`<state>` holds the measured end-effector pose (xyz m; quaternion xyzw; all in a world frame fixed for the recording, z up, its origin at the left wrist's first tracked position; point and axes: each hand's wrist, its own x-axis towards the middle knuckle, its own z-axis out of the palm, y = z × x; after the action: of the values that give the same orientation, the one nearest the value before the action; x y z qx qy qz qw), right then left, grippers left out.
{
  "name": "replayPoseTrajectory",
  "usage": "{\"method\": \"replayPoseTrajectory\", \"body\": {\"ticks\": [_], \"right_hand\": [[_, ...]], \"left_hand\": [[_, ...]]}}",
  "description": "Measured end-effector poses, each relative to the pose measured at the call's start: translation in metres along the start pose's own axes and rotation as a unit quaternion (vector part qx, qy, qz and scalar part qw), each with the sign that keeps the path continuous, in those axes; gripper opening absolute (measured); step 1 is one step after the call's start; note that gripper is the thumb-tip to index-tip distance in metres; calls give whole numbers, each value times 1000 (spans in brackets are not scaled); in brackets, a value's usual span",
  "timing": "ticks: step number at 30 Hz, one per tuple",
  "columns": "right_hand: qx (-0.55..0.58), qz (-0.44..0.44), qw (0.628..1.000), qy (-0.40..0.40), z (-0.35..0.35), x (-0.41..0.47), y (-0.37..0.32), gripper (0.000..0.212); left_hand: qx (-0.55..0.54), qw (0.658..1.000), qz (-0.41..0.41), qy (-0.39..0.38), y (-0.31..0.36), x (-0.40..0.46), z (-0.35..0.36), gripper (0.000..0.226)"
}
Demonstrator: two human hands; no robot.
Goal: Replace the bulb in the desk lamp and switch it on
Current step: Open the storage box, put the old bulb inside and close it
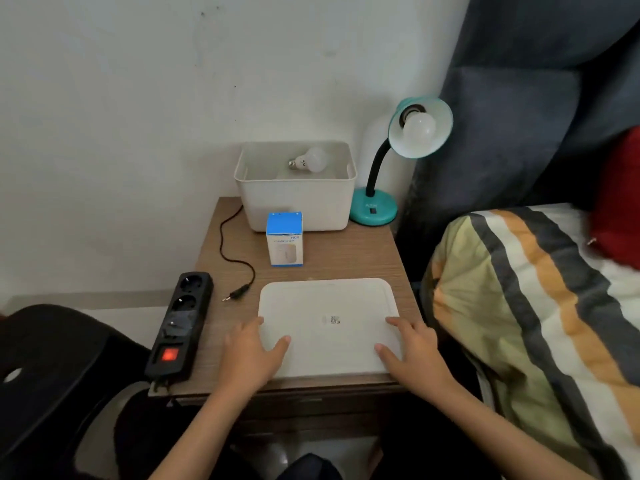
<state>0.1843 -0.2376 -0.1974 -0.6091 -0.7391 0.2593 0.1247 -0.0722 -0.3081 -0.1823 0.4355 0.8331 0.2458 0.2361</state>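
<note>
A teal desk lamp (pixel 374 209) stands at the back right of the wooden table, its shade tilted toward me with a white bulb (pixel 419 128) screwed in, unlit. A loose white bulb (pixel 309 160) lies inside a white bin (pixel 294 202). A blue and white bulb box (pixel 285 239) stands in front of the bin. The lamp's black plug (pixel 239 292) lies unplugged beside a black power strip (pixel 180 323) whose red switch glows. My left hand (pixel 251 351) and my right hand (pixel 414 348) grip the two near corners of a flat white lid (pixel 329 306).
The wooden bedside table (pixel 346 258) stands against a white wall. A bed with a striped blanket (pixel 536 306) and a dark padded headboard (pixel 519 116) lies close on the right. A black chair (pixel 45 375) sits at the left.
</note>
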Motion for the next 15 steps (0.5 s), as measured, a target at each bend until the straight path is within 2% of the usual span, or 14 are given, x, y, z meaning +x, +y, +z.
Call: {"method": "replayPoseTrajectory", "body": {"ticks": [4, 9, 15], "right_hand": [[-11, -23, 999, 30, 8, -11, -4, 62], [86, -45, 993, 71, 1, -16, -16, 53], [91, -113, 981, 129, -40, 18, -54, 51]], "left_hand": [[48, 999, 22, -6, 3, -15, 12, 58], [-13, 998, 40, 36, 12, -19, 3, 63], [-43, 985, 109, 123, 41, 9, -45, 65]]}}
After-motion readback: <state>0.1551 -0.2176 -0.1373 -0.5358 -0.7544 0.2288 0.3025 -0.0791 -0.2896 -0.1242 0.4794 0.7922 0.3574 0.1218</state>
